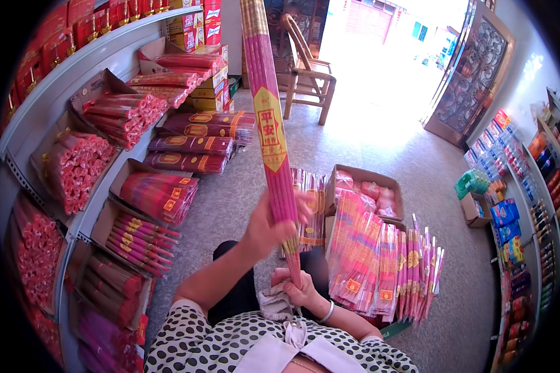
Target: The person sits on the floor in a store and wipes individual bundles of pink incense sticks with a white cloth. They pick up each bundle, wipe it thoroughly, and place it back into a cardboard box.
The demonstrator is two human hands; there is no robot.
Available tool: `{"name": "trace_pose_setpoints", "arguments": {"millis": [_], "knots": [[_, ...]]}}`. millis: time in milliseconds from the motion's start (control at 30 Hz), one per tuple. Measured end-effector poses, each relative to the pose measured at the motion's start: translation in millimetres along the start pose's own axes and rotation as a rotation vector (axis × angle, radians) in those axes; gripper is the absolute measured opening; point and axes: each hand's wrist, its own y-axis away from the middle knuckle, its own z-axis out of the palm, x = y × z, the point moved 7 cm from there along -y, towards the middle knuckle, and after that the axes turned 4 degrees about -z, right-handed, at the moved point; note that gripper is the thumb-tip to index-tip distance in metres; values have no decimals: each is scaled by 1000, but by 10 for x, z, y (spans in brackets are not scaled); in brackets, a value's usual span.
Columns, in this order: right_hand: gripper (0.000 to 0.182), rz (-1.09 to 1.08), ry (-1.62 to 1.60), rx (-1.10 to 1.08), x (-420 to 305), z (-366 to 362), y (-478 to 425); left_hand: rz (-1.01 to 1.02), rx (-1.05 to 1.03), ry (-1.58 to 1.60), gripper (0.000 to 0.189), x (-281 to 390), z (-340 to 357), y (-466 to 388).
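A long pack of pink incense sticks (282,186) in clear wrap stands nearly upright before me. It bears a yellow label with red writing. My left hand (268,228) wraps around its lower half, the thumb in front and the blurred fingers behind. Lower down, my right hand (303,289) grips the pack's narrow bottom end. A crumpled whitish cloth (276,300) is bunched at that same hand, against the pack's end. To the right, many similar packs of incense sticks (359,256) lean over a cardboard box.
Left shelving (81,224) holds boxes of red-wrapped bundles and incense packs. Behind the leaning packs stands an open cardboard box (399,196) with pink packages. A wooden chair (308,70) stands near the bright doorway. Shelves of bottled and packaged goods (518,224) line the right wall.
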Motion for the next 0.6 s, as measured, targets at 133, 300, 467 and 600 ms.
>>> {"name": "trace_pose_setpoints", "arguments": {"millis": [133, 300, 467, 600], "knots": [[26, 4, 8, 39, -74, -20, -48, -295, -204, -138, 42, -437, 121, 533], [21, 60, 140, -205, 16, 78, -110, -514, -85, -71, 37, -539, -70, 705], [16, 294, 323, 223, 167, -526, -69, -420, 17, -61, 32, -358, -287, 607], [12, -46, 405, 681, -505, -1272, -274, -504, 36, -58, 29, -425, -279, 742]]}}
